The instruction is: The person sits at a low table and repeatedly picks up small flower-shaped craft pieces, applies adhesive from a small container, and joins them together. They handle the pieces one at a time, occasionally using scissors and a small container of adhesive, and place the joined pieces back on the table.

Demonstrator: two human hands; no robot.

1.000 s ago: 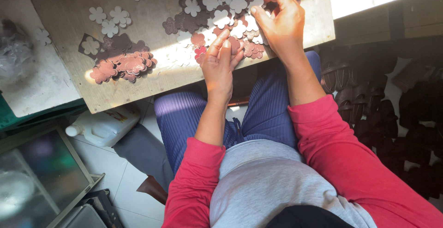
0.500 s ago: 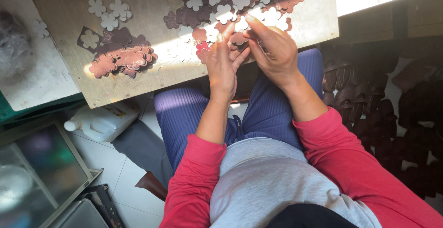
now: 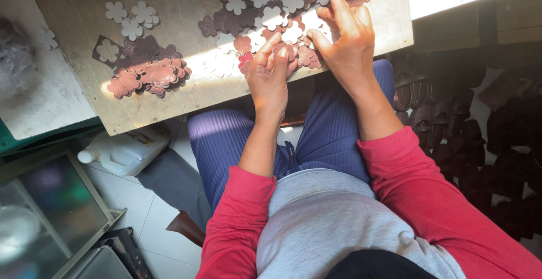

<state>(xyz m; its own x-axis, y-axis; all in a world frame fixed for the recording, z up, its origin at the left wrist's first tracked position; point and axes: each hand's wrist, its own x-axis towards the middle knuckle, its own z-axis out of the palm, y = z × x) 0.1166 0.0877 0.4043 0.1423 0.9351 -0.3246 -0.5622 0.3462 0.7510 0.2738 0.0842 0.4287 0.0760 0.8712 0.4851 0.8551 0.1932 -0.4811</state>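
A wooden board (image 3: 186, 95) lies across my lap, strewn with flower-shaped cutouts. My left hand (image 3: 270, 76) rests at the board's near edge, fingers pressed on a reddish-brown flower piece (image 3: 285, 49). Beside it, my right hand (image 3: 345, 36) has its fingers spread, the thumb touching a brown flower piece (image 3: 308, 56). A heap of pale and dark flower cutouts (image 3: 271, 2) lies just beyond both hands. A stacked cluster of reddish flower pieces (image 3: 149, 76) sits to the left on the board.
A white plastic jug (image 3: 124, 150) lies on the tiled floor at the left, beside a glass-topped case (image 3: 51, 211). Dark sandal straps (image 3: 451, 121) are piled on the right. A grey slab (image 3: 39, 95) adjoins the board's left end.
My right hand came back from the far heap to the near edge beside my left hand, then spread its fingers. My left hand stayed at the edge.
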